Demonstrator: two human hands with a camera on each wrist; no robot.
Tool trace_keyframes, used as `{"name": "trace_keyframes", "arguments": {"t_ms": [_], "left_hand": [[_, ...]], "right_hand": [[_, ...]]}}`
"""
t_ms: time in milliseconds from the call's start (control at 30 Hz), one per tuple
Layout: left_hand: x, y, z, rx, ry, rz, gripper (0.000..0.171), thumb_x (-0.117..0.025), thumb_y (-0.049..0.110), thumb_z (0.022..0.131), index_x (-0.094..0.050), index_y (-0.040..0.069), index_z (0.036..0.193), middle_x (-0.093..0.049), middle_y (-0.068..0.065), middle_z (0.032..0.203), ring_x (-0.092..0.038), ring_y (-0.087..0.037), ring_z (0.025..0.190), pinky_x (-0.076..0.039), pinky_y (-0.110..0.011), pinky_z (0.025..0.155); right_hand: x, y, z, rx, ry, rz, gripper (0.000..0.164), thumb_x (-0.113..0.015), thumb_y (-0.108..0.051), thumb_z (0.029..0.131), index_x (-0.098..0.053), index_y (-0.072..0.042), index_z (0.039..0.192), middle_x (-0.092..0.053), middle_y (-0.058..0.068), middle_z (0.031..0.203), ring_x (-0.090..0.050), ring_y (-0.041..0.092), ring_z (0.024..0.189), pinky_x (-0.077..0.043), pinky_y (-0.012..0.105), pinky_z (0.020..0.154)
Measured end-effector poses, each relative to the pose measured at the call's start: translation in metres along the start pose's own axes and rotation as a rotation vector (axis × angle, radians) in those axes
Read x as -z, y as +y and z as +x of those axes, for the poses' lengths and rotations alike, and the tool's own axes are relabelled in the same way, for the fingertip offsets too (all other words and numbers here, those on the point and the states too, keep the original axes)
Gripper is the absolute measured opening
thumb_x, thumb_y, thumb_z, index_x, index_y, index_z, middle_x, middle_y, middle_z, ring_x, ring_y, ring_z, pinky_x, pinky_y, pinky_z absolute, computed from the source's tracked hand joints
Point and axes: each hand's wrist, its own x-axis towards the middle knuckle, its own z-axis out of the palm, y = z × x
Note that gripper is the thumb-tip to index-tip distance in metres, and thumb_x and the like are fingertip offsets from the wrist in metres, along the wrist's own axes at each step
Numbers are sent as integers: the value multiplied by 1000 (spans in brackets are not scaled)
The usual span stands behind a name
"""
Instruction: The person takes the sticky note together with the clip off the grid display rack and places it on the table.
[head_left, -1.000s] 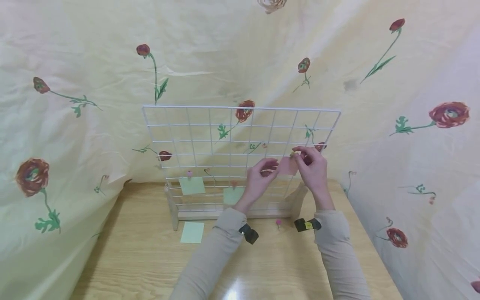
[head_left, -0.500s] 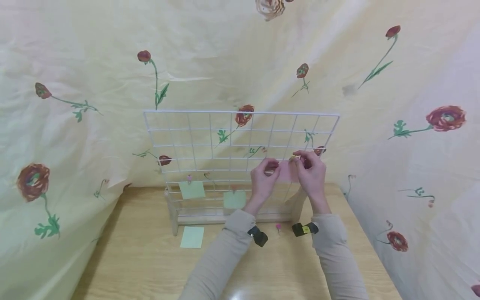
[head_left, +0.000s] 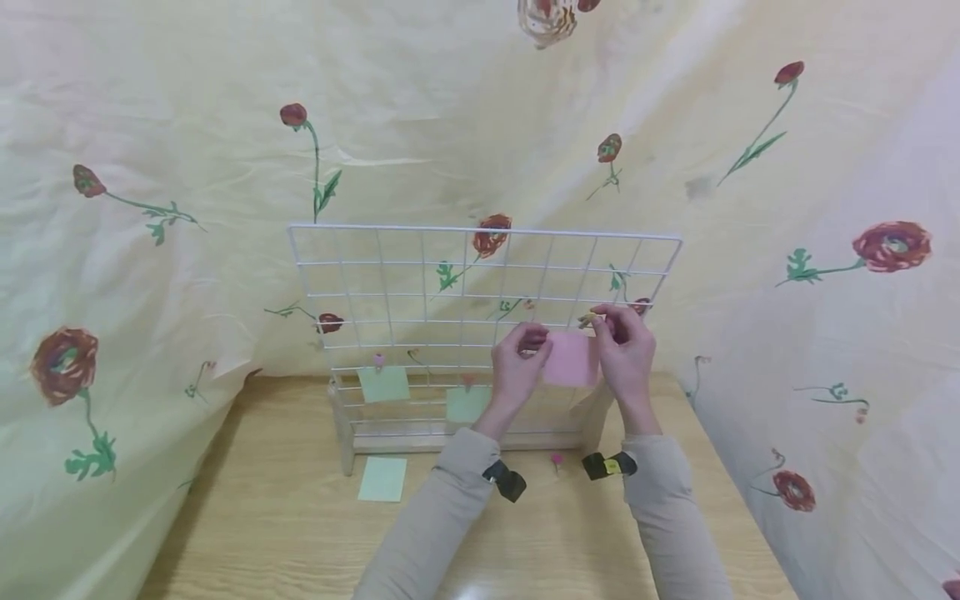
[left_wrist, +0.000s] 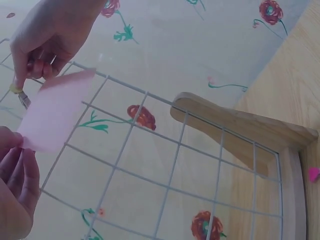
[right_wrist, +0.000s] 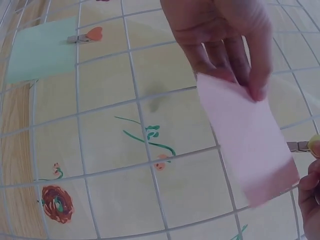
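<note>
My left hand (head_left: 516, 367) pinches the left edge of a pink paper note (head_left: 570, 360) between thumb and fingers. To its right, my right hand (head_left: 628, 346) holds a small wooden clothespin (right_wrist: 300, 146) with a yellow ornament by its ornamented end. The clothespin's tip points toward the note's upper right part, with a gap between them in the left wrist view. Both hands are in front of a white wire grid panel (head_left: 420, 228), around its right half. In the right wrist view the note (right_wrist: 245, 140) hangs slanted before the wires.
Two green notes (head_left: 384, 385) hang low on the grid from small clips, one with an orange heart (right_wrist: 94, 34). Another green note (head_left: 382, 480) and a pink-topped clip (head_left: 557, 459) lie on the wooden table (head_left: 262, 517). Wooden feet (left_wrist: 220, 112) support the grid.
The pink note has come down and turned, showing more of its face. The clothespin, earlier at the note's top corner, now stands apart above it. My left hand has shifted slightly left.
</note>
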Motion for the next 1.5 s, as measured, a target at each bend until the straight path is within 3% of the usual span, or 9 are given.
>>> {"name": "trace_keyframes", "arguments": {"t_ms": [200, 367, 533, 667, 800, 967, 1100, 1267, 1500], "left_hand": [[7, -3, -4, 15, -2, -15, 17, -70, -7, 83, -66, 0, 98, -71, -12, 90, -68, -18, 80, -57, -23, 72], [12, -4, -8, 31, -5, -23, 19, -70, -5, 83, -65, -2, 101, -71, -12, 91, -67, -17, 82, -56, -24, 74], [21, -8, -14, 38, -3, -16, 21, -70, -5, 83, -64, -2, 103, -71, -11, 91, -67, -17, 82, -56, -25, 72], [27, -14, -18, 67, -8, -24, 22, -69, -5, 83, -64, -2, 103, -71, -11, 92, -67, -17, 83, -56, -25, 72], [32, -19, -23, 94, -4, -22, 21, -70, -4, 83, -64, -1, 103, -70, -11, 93, -67, -18, 85, -56, -25, 74], [37, -26, -29, 74, -8, -22, 19, -70, -3, 83, -64, -1, 101, -70, -13, 95, -67, -21, 86, -56, -27, 74], [43, -32, -33, 66, -19, -24, 20, -70, -3, 84, -63, -4, 102, -69, -14, 97, -66, -26, 88, -56, -29, 75], [52, -34, -40, 105, -25, -23, 21, -68, -7, 84, -62, -7, 104, -68, -19, 99, -65, -34, 91, -56, -36, 78], [68, -11, -54, 152, -12, 27, 18, -65, -11, 84, -60, -11, 101, -66, -24, 97, -64, -38, 91, -57, -35, 78]], "right_hand": [[2, 1, -2, 40, -14, 62, 15, -57, 21, 83, -61, 20, 97, -46, 12, 73, -45, 6, 65, -41, 10, 57], [4, 2, -4, 105, -49, 90, 15, -54, 24, 83, -56, 23, 97, -49, 19, 83, -46, 10, 78, -46, 14, 72], [7, 3, -7, 44, -70, 115, 16, -51, 24, 85, -52, 24, 101, -49, 9, 91, -46, 11, 85, -48, 18, 84], [10, 5, -10, -13, -63, 123, 16, -51, 21, 87, -51, 23, 103, -47, 4, 93, -49, 11, 87, -48, 18, 86], [12, 8, -14, -18, -61, 135, 16, -52, 19, 89, -49, 22, 104, -49, 3, 101, -53, 11, 92, -48, 18, 87], [15, 15, -20, -16, -80, 167, 20, -51, 20, 88, -47, 25, 107, -51, 2, 106, -56, 11, 99, -48, 18, 89], [19, 20, -25, -32, -103, 184, 22, -51, 19, 89, -47, 25, 109, -57, 6, 104, -59, 11, 99, -49, 18, 88], [22, 28, -33, -76, -132, 208, 21, -49, 20, 89, -47, 26, 109, -60, 16, 102, -61, 15, 95, -50, 18, 86], [26, 41, -50, -159, -179, 149, 21, -50, 18, 90, -49, 22, 111, -55, 33, 107, -61, 15, 90, -49, 16, 83]]}}
